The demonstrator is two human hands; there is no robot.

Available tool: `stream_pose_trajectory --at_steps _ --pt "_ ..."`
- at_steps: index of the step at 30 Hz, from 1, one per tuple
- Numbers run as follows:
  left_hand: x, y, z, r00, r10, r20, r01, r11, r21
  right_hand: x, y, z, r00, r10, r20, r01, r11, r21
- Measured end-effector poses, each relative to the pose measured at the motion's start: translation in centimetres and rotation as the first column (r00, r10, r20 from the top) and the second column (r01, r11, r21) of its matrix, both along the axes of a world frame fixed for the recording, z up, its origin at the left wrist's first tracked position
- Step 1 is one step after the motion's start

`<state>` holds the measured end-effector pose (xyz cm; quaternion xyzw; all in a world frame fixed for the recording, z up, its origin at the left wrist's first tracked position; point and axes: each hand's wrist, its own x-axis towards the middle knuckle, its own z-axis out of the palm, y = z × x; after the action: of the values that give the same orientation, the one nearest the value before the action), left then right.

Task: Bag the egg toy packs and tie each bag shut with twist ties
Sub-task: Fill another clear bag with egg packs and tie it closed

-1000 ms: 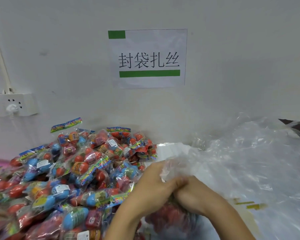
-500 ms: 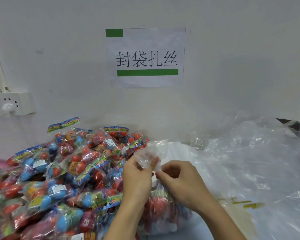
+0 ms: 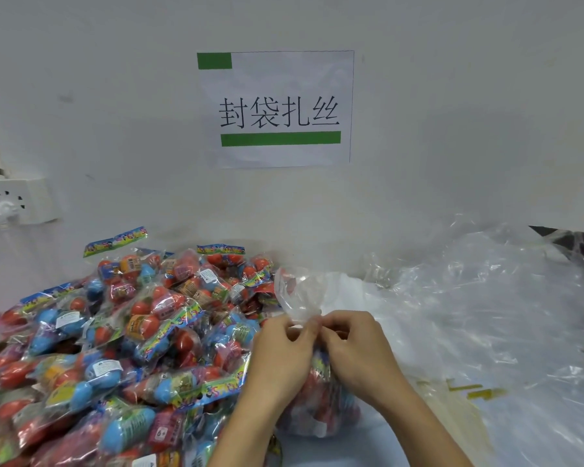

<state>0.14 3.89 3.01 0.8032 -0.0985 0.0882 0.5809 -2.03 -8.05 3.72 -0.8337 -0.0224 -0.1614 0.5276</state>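
I see both hands meeting at the neck of a clear bag (image 3: 317, 392) in the lower middle of the view. My left hand (image 3: 280, 352) has its fingers curled in, pinching the gathered plastic at the neck. My right hand (image 3: 354, 348) is curled the same way and pinches the neck from the other side, so the two sets of fingertips nearly touch. Whether a twist tie is between the fingers I cannot tell; the spot is too small and blurred.

The bag stands on the table (image 3: 368, 443) under my hands, its body bulging with red and blue egg toys. Above the pinch, the loose top of the bag (image 3: 297, 291) fans out upright, clear and empty.

To the left, a big heap of egg toy packs (image 3: 115, 348) covers the table up to the wall, and it touches my left wrist. To the right lies a crumpled sheet of clear plastic (image 3: 486, 315). Under its near edge I see a few yellow ties (image 3: 476, 390), well apart from my right hand.

On the wall hangs a paper sign (image 3: 277, 109) with green bars, and at the far left a socket (image 3: 14, 200).
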Motion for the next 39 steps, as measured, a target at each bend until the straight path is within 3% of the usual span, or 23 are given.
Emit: stream_pose_trajectory --at_steps 5,9,11,14,16,24,31,35,39 --pt "-0.5 -0.4 0.0 0.999 -0.002 0.035 0.004 0.998 -0.064 -0.6 -2.1 1.4 0.988 0.122 -0.099 -0.129 0.989 -0.069" --pt "-0.3 -0.2 -0.1 0.994 0.063 0.091 -0.053 0.992 -0.113 -1.1 -5.8 2.6 0.994 -0.068 -0.089 0.056 0.989 -0.138" --pt "-0.2 -0.1 -0.2 0.993 0.058 0.107 -0.049 0.995 -0.088 -1.4 -7.4 2.8 0.967 -0.146 -0.207 0.094 0.967 -0.238" --pt "-0.3 -0.2 -0.3 0.993 0.033 0.113 -0.029 0.999 -0.032 -1.8 -8.2 2.4 0.864 -0.227 -0.449 0.018 0.906 -0.422" --pt "-0.3 -0.4 -0.4 0.994 0.032 0.107 -0.034 0.999 0.011 -1.9 -8.0 2.2 0.81 -0.299 -0.504 -0.021 0.845 -0.535" --pt "-0.5 -0.3 -0.2 0.996 -0.001 0.09 0.0 1.0 0.008 -1.7 -6.6 1.0 0.718 -0.461 -0.522 -0.01 0.743 -0.67" --pt "-0.6 -0.3 -0.2 0.995 -0.03 0.091 0.028 0.999 0.023 -1.3 -6.0 -0.3 0.717 -0.535 -0.447 0.021 0.658 -0.753" --pt "-0.6 -0.2 -0.1 0.996 -0.034 0.087 0.03 0.999 0.044 -1.3 -6.0 0.1 0.756 -0.475 -0.45 -0.012 0.677 -0.736" --pt "-0.4 -0.1 -0.1 0.995 -0.049 0.085 0.047 0.998 0.029 -1.4 -6.8 1.6 0.876 -0.319 -0.361 0.024 0.777 -0.629"
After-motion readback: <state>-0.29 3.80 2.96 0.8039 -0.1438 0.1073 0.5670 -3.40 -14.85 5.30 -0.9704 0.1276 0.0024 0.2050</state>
